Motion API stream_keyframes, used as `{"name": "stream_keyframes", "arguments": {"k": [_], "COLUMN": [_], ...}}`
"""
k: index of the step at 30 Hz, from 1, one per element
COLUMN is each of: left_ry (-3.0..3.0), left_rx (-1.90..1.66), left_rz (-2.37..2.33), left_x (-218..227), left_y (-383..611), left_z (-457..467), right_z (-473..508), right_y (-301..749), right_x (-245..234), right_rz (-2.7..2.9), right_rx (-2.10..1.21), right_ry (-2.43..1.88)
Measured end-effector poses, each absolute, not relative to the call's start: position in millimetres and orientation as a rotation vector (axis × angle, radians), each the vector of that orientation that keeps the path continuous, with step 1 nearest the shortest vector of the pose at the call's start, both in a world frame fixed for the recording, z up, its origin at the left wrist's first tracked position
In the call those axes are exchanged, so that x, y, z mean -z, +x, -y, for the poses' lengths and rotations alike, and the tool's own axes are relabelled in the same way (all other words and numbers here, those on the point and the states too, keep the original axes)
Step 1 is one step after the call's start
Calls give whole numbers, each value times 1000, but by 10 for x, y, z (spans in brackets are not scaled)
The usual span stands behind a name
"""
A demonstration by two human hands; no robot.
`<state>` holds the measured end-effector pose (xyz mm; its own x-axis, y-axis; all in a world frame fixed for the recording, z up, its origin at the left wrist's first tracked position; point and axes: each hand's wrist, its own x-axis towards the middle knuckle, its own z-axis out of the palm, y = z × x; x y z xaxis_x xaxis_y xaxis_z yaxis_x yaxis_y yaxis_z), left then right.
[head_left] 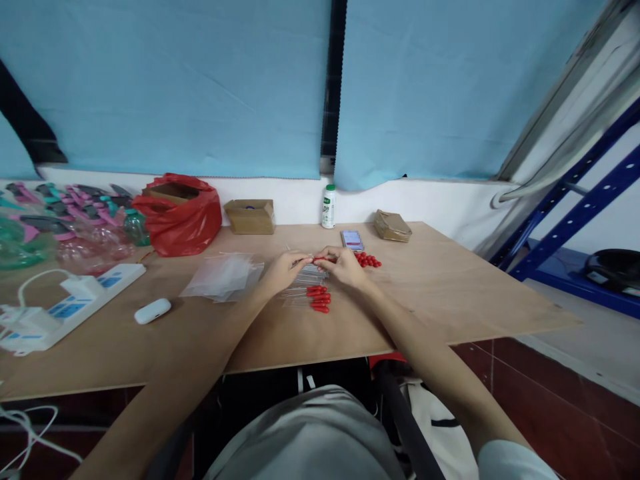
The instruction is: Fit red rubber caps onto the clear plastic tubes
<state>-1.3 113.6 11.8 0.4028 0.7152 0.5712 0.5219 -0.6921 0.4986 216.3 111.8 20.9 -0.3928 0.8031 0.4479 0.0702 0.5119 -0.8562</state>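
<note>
- Where the two hands meet over the middle of the table (450,293), the left hand (285,269) and right hand (345,265) are curled, their fingertips pinched on either end of one clear tube (314,260) with a red tip, held level between them.
- Just below the hands, toward the person, a pile of capped tubes (313,298) lies flat, red ends to the right.
- Loose red caps (369,261) sit just beside the right hand, with a phone (353,239) behind them.
- Clear bags (223,276) lie near the left hand.
- Farther off are a white case (153,311), a power strip (75,303), a red bag (180,215), a cardboard box (250,217) and a bottle (329,207).
</note>
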Motion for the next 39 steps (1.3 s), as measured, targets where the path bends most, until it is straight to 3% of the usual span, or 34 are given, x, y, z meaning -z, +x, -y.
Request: {"name": "stream_keyframes", "arguments": {"k": [39], "left_ry": [2481], "left_rx": [-1307], "left_rz": [-1173], "left_x": [-164], "left_y": [-4], "left_z": [-1037], "right_z": [-1114], "right_y": [2239], "right_x": [-274], "right_rz": [1922], "right_rx": [-713], "right_ry": [-758]}}
